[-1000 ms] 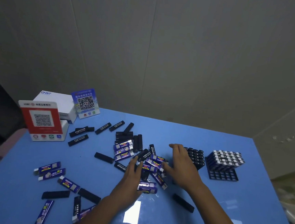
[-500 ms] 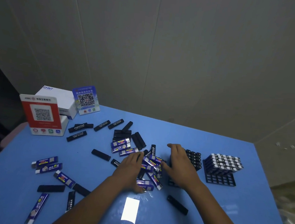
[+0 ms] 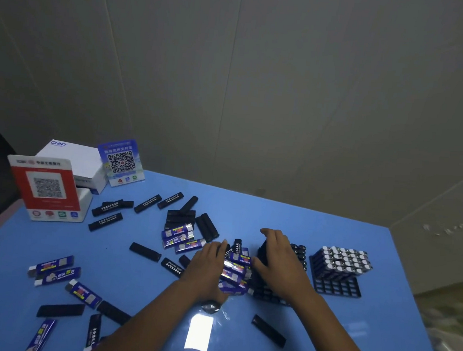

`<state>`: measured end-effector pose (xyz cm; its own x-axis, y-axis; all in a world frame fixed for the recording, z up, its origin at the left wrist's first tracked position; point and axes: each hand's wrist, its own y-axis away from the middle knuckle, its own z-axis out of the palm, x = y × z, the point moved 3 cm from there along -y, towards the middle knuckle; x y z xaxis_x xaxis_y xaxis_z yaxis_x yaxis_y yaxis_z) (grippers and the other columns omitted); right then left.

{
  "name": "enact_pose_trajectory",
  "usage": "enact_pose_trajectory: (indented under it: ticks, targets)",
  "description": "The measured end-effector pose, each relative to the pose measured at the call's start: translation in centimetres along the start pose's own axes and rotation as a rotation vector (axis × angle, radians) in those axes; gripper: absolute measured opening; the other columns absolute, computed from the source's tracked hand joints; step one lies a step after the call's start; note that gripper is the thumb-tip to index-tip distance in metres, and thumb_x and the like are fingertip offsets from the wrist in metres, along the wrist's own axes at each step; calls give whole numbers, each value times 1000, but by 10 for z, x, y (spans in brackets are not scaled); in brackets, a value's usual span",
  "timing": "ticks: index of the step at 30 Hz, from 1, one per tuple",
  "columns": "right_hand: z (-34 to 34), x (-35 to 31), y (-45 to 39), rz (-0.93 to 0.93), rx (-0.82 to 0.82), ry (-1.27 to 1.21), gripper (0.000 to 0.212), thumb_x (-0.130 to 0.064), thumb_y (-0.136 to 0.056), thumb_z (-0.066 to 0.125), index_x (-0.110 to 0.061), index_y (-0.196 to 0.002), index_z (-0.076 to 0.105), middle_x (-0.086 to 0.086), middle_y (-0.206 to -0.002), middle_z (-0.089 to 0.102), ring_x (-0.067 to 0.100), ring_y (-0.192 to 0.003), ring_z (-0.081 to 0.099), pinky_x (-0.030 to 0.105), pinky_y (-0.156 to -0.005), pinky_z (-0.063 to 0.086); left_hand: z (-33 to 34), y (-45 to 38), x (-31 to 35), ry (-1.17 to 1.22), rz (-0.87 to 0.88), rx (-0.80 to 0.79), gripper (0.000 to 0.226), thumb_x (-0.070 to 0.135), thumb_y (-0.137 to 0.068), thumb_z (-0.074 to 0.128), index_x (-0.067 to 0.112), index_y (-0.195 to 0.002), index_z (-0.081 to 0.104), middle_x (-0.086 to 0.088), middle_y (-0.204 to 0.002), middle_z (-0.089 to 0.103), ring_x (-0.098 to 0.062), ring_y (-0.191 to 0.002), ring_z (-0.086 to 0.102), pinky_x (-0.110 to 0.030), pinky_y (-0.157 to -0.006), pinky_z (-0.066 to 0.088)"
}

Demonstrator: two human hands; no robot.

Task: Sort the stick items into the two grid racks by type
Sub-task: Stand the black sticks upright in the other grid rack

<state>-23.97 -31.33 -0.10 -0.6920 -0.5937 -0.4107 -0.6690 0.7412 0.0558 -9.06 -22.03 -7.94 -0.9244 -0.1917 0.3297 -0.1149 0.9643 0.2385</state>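
Currently your left hand (image 3: 206,268) lies flat, fingers relaxed, on the blue sticks (image 3: 234,270) heaped mid-tabletop (image 3: 379,328). Your right hand (image 3: 279,260), fingers loose and gripping nothing, rests on the black-stick rack (image 3: 299,254). Pinch one stick at a time; drop blue ones into the blue-stick rack (image 3: 339,268).

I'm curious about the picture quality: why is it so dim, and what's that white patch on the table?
Head view: dim, bluish light; the white patch is glare on the glossy table; wide-angle bending at the edges; hands slightly blurred.
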Motion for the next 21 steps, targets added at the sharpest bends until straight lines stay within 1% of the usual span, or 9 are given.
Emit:
enact_pose_trajectory:
  ticks: [3, 7, 9, 12, 14, 16, 17, 19, 21]
  targets:
    - [-3, 6, -1, 8, -2, 7, 61, -37, -96, 59, -16, -147, 32, 2, -142, 41, 19, -134, 39, 31, -102, 41, -5, -6, -2, -76, -43, -14, 126, 54, -69, 78, 4, -154, 1, -11, -153, 21, -29, -140, 21, -37, -117, 26]
    - [-4, 10, -8, 3, 0, -2, 60, -34, -97, 59, -16, -147, 32, 2, -142, 41, 19, -133, 39, 31, -102, 40, -6, -16, 3, -152, -82, -58, 121, 45, -70, 79, 0, -153, 3, -17, -149, 24, -32, -136, 25, -36, -113, 31]
    - [-5, 11, -12, -7, 11, -6, 58, -33, -96, 59, -16, -146, 34, 2, -140, 42, 20, -132, 40, 31, -101, 41, -4, -19, 7, -125, -118, -88, 116, 37, -69, 80, 1, -152, 6, -18, -147, 26, -31, -134, 28, -35, -109, 36]
    - [-6, 12, -17, 0, 14, -10, 58, -33, -96, 58, -16, -146, 33, 1, -140, 42, 19, -131, 39, 31, -98, 42, 0, -18, 4, -47, -170, -90, 95, 21, -73, 78, 5, -146, 19, -14, -141, 32, -28, -128, 37, -33, -98, 44]
    - [-4, 12, -19, 6, 10, -14, 57, -33, -96, 57, -16, -146, 34, 2, -140, 42, 19, -131, 39, 32, -97, 43, 0, -15, -3, -22, -190, -77, 79, 12, -77, 73, 10, -140, 26, -10, -136, 37, -25, -122, 43, -32, -87, 46]
    - [0, 12, -19, 0, -2, -11, 57, -34, -96, 58, -16, -145, 34, 2, -140, 43, 20, -131, 40, 34, -98, 45, 1, -11, -7, -30, -187, -48, 66, 6, -78, 70, 13, -131, 33, -8, -130, 42, -22, -116, 45, -29, -75, 43]
    - [1, 11, -19, -2, -7, -14, 57, -35, -96, 58, -16, -145, 35, 2, -139, 43, 20, -131, 41, 34, -99, 45, 2, -10, -7, -35, -183, -40, 61, 3, -77, 69, 14, -127, 35, -7, -127, 43, -21, -115, 45, -28, -72, 41]
    - [4, 9, -18, -3, -10, -23, 57, -36, -97, 58, -16, -144, 35, 2, -139, 44, 20, -130, 41, 33, -99, 44, 4, -8, -9, -39, -178, -25, 58, 2, -77, 68, 15, -125, 37, -6, -125, 43, -20, -114, 45, -27, -71, 40]
    - [6, 6, -16, -4, -6, -25, 56, -36, -97, 58, -16, -144, 35, 2, -139, 44, 19, -129, 42, 31, -99, 43, 4, -9, -11, -23, -170, -10, 60, 5, -77, 70, 15, -126, 37, -5, -125, 44, -20, -114, 46, -29, -73, 44]
